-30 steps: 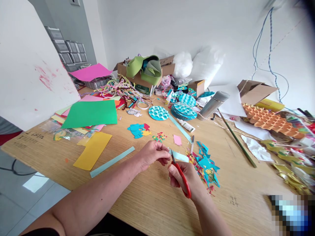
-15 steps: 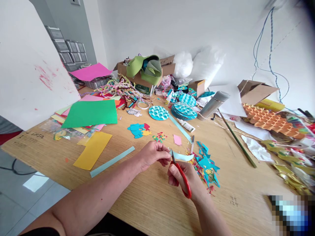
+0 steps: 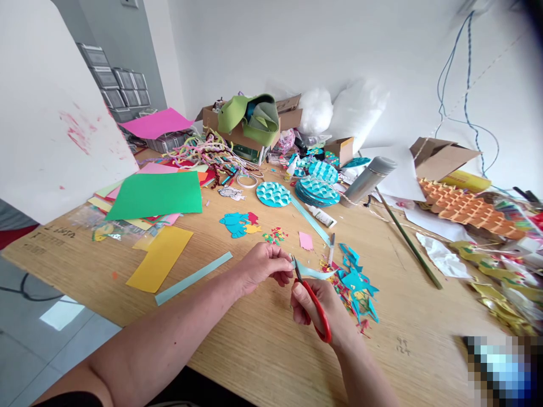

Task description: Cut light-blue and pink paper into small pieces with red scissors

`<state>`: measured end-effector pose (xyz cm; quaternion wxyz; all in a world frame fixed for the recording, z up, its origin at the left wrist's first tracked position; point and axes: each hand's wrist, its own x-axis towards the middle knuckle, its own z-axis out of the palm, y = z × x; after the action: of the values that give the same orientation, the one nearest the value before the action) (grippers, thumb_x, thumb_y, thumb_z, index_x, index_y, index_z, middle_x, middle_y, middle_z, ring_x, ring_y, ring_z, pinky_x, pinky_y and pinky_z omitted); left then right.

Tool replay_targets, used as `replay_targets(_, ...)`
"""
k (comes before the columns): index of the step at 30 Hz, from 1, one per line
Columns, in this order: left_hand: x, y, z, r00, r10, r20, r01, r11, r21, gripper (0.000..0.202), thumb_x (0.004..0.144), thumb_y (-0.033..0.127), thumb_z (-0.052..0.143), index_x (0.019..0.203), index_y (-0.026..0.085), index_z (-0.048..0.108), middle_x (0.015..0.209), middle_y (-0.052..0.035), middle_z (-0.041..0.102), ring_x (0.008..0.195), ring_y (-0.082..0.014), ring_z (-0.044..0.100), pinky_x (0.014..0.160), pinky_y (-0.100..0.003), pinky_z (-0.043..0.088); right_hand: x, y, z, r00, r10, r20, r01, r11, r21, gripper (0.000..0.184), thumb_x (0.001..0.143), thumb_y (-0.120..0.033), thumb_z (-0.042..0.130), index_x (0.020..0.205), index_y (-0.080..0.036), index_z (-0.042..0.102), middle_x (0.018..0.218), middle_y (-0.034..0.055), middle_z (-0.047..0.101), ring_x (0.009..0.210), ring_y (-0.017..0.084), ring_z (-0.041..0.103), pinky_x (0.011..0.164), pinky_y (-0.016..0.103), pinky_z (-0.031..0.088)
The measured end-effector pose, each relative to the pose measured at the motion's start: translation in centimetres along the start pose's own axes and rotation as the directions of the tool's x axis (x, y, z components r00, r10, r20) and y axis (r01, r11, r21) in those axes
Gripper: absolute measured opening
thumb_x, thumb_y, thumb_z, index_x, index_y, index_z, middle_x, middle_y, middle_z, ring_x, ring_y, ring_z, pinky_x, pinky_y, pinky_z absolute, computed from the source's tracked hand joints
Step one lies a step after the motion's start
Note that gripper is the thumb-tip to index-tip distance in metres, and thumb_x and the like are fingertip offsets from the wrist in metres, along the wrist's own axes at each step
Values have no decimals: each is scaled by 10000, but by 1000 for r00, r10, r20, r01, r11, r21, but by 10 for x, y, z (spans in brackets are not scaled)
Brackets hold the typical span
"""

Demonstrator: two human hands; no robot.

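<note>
Snipping the pale blue strip [image 3: 316, 272] neatly over the tabletop [image 3: 254, 350], inward of its near edge, likely asks the left hand [image 3: 269, 265], pinching the strip's end, to steady it while the right hand [image 3: 333, 305], curled round the red-handled scissors [image 3: 321, 316], makes short cuts.

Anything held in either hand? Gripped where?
Right hand: scissors, by the red handles. Left hand: pale blue paper strip, pinched at its near-hand end, beside the blades.
</note>
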<state>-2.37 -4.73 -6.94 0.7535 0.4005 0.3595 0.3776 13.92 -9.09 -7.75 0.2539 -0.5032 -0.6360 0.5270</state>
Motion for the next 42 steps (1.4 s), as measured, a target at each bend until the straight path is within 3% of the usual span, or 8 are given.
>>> replay_targets(16, 1, -1, 0, 1000, 0, 8, 0, 1000, -9, 194, 554, 245, 708, 639, 119, 589, 559, -21, 633, 486, -106, 560, 539, -251, 451, 2, 4, 0, 999, -34, -15, 34, 999, -5, 563, 772, -643, 566, 494, -155, 526, 423, 30, 553, 359, 85, 443, 383, 198, 314)
replay_targets(29, 0, 0, -2, 1000, -9, 20, 10, 1000, -7, 174, 562, 243, 693, 630, 121, 589, 531, -10, 615, 465, -101, 557, 512, -236, 437, -2, -6, -3, 995, 102, -7, -102, 995, 4, 555, 685, -682, 622, 511, -170, 498, 401, 17, 536, 356, 84, 419, 383, 206, 305)
replay_targets(42, 1, -4, 0, 1000, 2, 2, -2, 1000, -19, 212, 559, 251, 723, 648, 118, 584, 572, -16, 619, 501, -101, 555, 536, -249, 448, -1, -4, -2, 996, 80, -32, -81, 996, -22, 573, 701, -698, 593, 509, -166, 504, 408, 33, 548, 354, 92, 428, 382, 212, 305)
